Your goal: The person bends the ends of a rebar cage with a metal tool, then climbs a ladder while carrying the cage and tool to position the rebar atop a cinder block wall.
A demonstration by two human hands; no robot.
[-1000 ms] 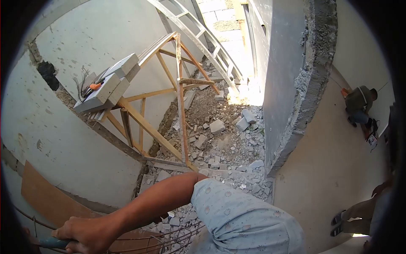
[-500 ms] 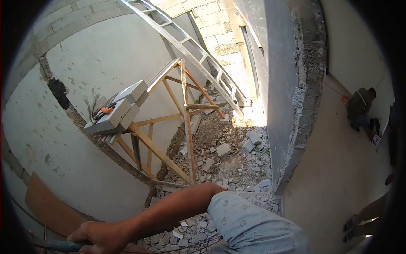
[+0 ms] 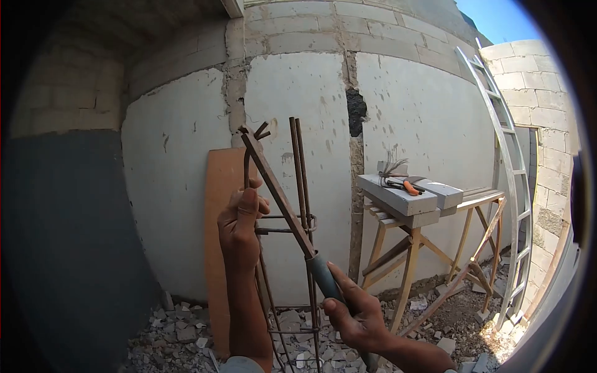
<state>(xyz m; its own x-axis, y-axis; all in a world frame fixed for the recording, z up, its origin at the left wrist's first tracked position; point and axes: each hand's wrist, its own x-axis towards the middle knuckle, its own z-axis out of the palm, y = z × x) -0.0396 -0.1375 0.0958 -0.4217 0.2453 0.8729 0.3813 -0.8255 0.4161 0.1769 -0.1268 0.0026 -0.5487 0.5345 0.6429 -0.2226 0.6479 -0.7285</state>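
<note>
My right hand (image 3: 357,317) is wrapped around the grey-blue handle of a rebar bending wrench (image 3: 280,196), which slants up to the left. At its upper end, the wrench's short prongs sit against the top of a steel rod (image 3: 246,171). My left hand (image 3: 241,224) is closed around that rod, just below the wrench head. The rod belongs to an upright rebar cage (image 3: 301,177), tied with square stirrups (image 3: 283,230). Two more rods of the cage rise behind the wrench. Part of the wrench's lower end is hidden by my right hand.
Right of the cage, a wooden trestle (image 3: 410,280) carries light grey blocks (image 3: 398,193) with orange-handled pliers (image 3: 410,188) and wire. A ladder (image 3: 513,168) leans at the right. Rubble (image 3: 180,326) covers the ground; a brown board (image 3: 217,248) leans on the wall.
The view has swung left and up from the trestle and the room at right to the rebar cage. Both hands now show, with the wrench raised against a rod's top.
</note>
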